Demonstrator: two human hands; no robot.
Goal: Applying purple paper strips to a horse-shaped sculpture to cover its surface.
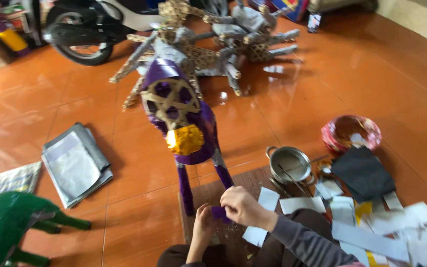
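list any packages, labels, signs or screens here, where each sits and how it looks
Silvery grey flat packets: stacked on the orange tile floor, left of the purple animal figure, rectangular and shiny.
Small dark item with pale patches: far on the floor at top right, upright; too blurred to say if it is a package.
No signs or screens show.
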